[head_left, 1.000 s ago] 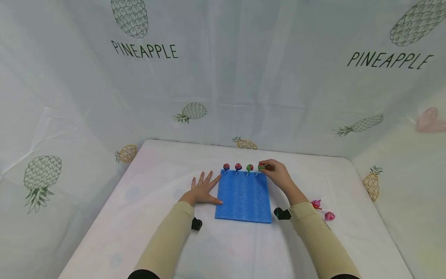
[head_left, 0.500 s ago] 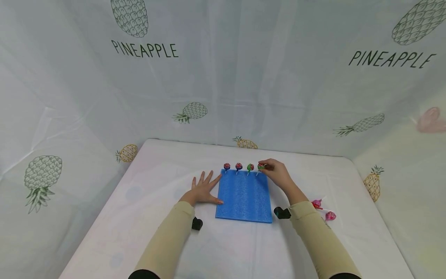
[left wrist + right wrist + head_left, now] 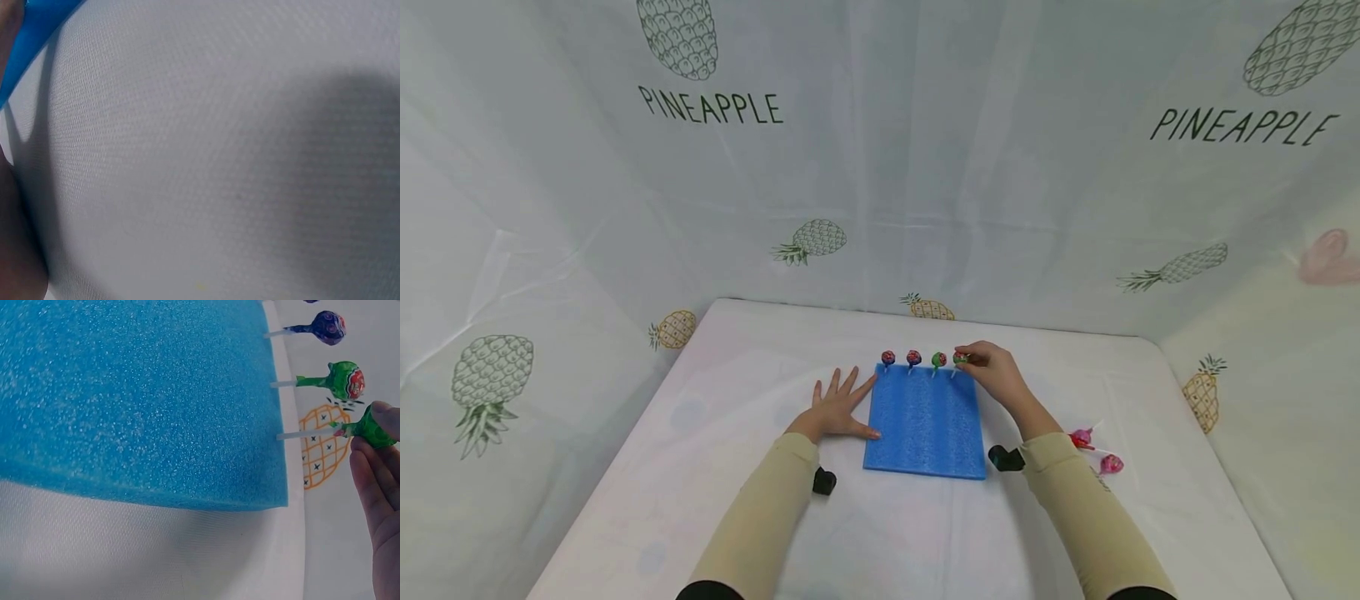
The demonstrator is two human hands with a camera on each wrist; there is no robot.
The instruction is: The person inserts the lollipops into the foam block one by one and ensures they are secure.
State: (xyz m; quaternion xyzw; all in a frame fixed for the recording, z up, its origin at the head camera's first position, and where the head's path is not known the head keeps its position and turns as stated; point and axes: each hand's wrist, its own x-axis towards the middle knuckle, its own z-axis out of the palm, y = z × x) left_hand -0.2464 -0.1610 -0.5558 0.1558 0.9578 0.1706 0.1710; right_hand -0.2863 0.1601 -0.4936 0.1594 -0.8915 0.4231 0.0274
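Note:
A blue foam board (image 3: 922, 425) lies flat on the white-covered table. My left hand (image 3: 835, 414) spreads its fingers at the board's left edge, thumb and fingertips at the foam. At the far right corner my right hand (image 3: 997, 372) pinches the green-wrapped head of a lollipop (image 3: 372, 430). In the right wrist view that lollipop's white stick meets the board's far edge. Beside it another green lollipop (image 3: 345, 381) and a purple one (image 3: 328, 328) stand out from the same edge. A further dark-wrapped lollipop (image 3: 888, 358) is at the far left corner.
Pink and red lollipops (image 3: 1111, 464) lie on the table to the right, partly behind the right sleeve. One dark object (image 3: 1006, 458) sits beside the right forearm, and another dark object (image 3: 823, 482) beside the left sleeve. A pineapple-print curtain (image 3: 880, 167) hangs behind the table.
The right hand and its lollipop have shifted very slightly left at the board's far edge. The left hand has kept its place.

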